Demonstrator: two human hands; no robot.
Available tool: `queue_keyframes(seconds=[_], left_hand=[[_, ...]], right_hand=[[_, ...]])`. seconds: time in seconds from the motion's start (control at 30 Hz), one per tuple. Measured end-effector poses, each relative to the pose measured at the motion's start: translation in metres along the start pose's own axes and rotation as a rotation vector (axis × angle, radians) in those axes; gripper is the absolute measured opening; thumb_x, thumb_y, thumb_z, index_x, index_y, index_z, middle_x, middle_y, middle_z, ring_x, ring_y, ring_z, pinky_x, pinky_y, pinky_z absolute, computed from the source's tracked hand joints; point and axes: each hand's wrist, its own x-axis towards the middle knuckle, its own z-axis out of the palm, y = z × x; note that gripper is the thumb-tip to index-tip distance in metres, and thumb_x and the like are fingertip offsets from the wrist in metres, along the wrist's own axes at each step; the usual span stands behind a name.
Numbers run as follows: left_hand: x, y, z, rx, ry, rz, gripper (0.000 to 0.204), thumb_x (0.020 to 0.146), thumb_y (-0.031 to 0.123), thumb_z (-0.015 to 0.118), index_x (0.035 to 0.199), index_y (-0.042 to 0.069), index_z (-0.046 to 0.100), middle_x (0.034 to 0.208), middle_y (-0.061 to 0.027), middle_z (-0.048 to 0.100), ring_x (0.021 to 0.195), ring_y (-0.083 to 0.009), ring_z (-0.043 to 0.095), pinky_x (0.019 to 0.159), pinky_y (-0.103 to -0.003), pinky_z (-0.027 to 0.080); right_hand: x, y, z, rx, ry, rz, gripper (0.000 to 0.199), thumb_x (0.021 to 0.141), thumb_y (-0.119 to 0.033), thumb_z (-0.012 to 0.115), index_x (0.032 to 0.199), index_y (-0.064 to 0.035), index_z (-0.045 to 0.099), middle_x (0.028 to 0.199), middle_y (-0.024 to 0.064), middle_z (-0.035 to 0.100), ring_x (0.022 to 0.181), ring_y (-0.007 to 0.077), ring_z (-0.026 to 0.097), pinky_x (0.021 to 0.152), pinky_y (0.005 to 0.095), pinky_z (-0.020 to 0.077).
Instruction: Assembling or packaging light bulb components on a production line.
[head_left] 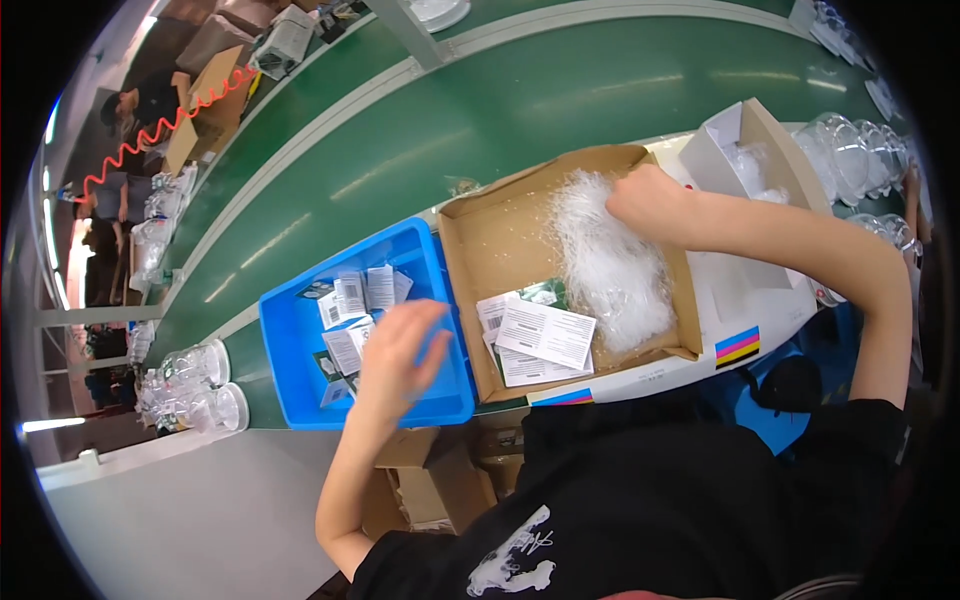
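Note:
Over the blue bin is my left hand, its fingers spread and slightly blurred, holding nothing that shows. Folded printed cards, white and green, lie loosely in that bin below it. My right hand is closed at the far end of a heap of thin clear plastic strands, and its fingertips are in among them. The heap lies in a shallow cardboard tray. White printed cards are stacked in the tray's near left corner, beside the strands.
A white box with clear plastic pieces stands right of the tray. Clear plastic containers line the far right and the left edge. A green work surface stretches behind. Another person is at far left; cardboard boxes sit below.

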Motion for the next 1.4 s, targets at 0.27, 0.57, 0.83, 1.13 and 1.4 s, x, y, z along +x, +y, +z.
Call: queue_keyframes(seconds=[0.27, 0.57, 0.83, 1.13, 1.4], left_hand=[[0.029, 0.041, 0.079, 0.101, -0.422, 0.237, 0.060, 0.072, 0.021, 0.075, 0.124, 0.004, 0.050, 0.123, -0.0176, 0.053, 0.107, -0.0335, 0.056, 0.086, -0.041, 0.049], [0.032, 0.028, 0.096, 0.141, -0.451, 0.429, 0.051, 0.081, 0.012, 0.066, 0.128, 0.001, 0.051, 0.128, -0.0218, 0.053, 0.111, -0.0362, 0.056, 0.096, -0.041, 0.045], [0.050, 0.025, 0.072, -0.191, -0.343, 0.331, 0.027, 0.076, -0.002, 0.060, 0.103, 0.000, 0.065, 0.106, -0.0216, 0.064, 0.098, -0.0385, 0.062, 0.086, -0.042, 0.049], [0.054, 0.014, 0.067, -0.456, -0.257, 0.144, 0.014, 0.086, -0.001, 0.059, 0.098, -0.002, 0.066, 0.086, -0.0161, 0.066, 0.078, -0.0260, 0.063, 0.074, -0.032, 0.049], [0.059, 0.028, 0.052, -0.602, 0.050, -0.229, 0.043, 0.093, 0.001, 0.053, 0.134, -0.001, 0.042, 0.103, -0.0135, 0.064, 0.089, -0.0206, 0.061, 0.080, -0.031, 0.050]], right_hand=[[-0.030, 0.014, -0.013, 0.121, 0.150, 0.086, 0.007, 0.069, -0.011, 0.064, 0.067, -0.0053, 0.067, 0.070, 0.0145, 0.067, 0.068, 0.0275, 0.068, 0.058, 0.0386, 0.0541], [-0.029, 0.000, -0.025, 0.441, 0.231, 0.144, 0.024, 0.076, -0.024, 0.065, 0.074, -0.0001, 0.066, 0.073, 0.0171, 0.066, 0.072, 0.0355, 0.066, 0.063, 0.0445, 0.0528], [-0.030, -0.002, -0.027, 0.518, 0.345, 0.138, 0.021, 0.080, -0.020, 0.063, 0.076, 0.0008, 0.064, 0.073, 0.0171, 0.065, 0.072, 0.0357, 0.065, 0.062, 0.0440, 0.0529], [-0.052, -0.041, -0.081, 0.775, 0.416, -0.065, 0.010, 0.077, -0.010, 0.060, 0.078, -0.0006, 0.061, 0.072, 0.0175, 0.062, 0.070, 0.0359, 0.063, 0.059, 0.0449, 0.0501], [-0.025, -0.055, -0.054, 1.233, 0.642, -0.035, 0.013, 0.082, -0.016, 0.064, 0.085, -0.0038, 0.063, 0.070, 0.0091, 0.065, 0.069, 0.0275, 0.064, 0.060, 0.0402, 0.0483]])
